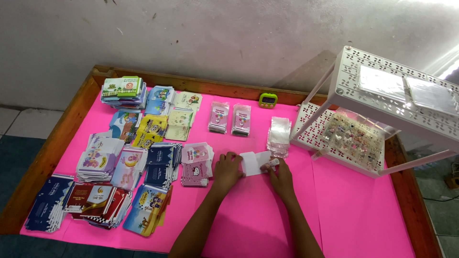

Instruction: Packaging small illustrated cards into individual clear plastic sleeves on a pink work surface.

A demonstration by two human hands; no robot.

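My left hand [226, 171] rests on the pink tabletop and holds down the left edge of a small white card or envelope [253, 161]. My right hand [280, 175] pinches the right end of that white piece, next to a small clear plastic sleeve. Just beyond my right hand lies a stack of clear plastic sleeves [278, 135]. To the left of my left hand sits a pile of pink cartoon-cat envelopes [196, 164].
Several stacks of colourful printed envelopes [125, 143] cover the left half of the pink-covered wooden table [354, 210]. Two pink packets [229, 118] and a small green timer [268, 100] lie at the back. A white perforated two-tier rack [382, 110] holding small trinkets stands at right.
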